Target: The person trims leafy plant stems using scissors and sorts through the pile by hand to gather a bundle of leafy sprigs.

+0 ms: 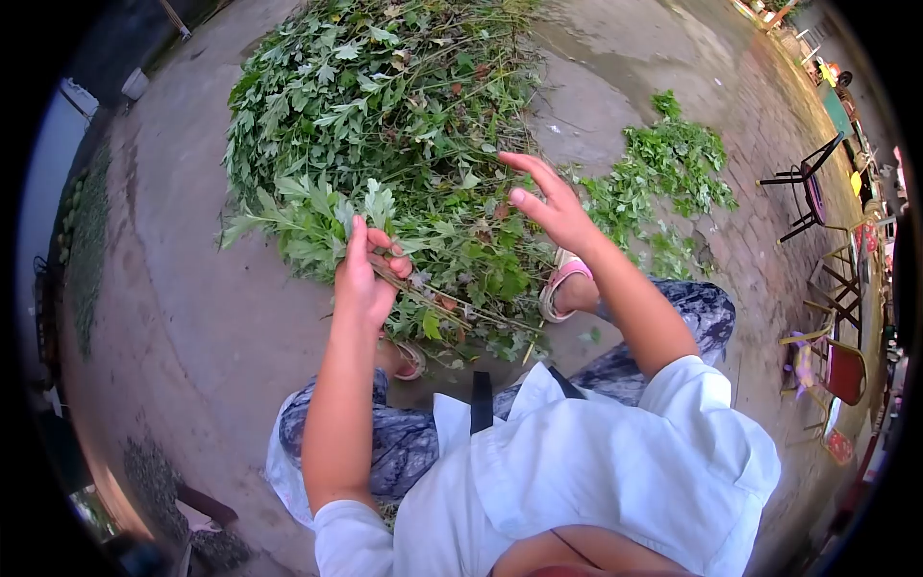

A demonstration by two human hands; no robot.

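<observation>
My left hand point(370, 274) is closed round the stems of a small bunch of leafy green sprigs point(312, 221). The leaves point away to the left, while thin stems trail out to the right below the fingers. Over the right edge of the pile, my right hand point(550, 204) is raised with thumb and fingers apart and nothing in it. A large heap of cut leafy stems point(385, 96) lies on the ground right in front of me, its near edge reaching between my feet.
To the right, a smaller spread of loose green leaves point(663, 173) covers part of the concrete ground point(173, 240). Beyond stand a dark chair point(812, 188) and several folding chairs point(844, 373). A white bucket point(136, 85) is at the far left. My sandalled foot point(567, 287) is beside the heap.
</observation>
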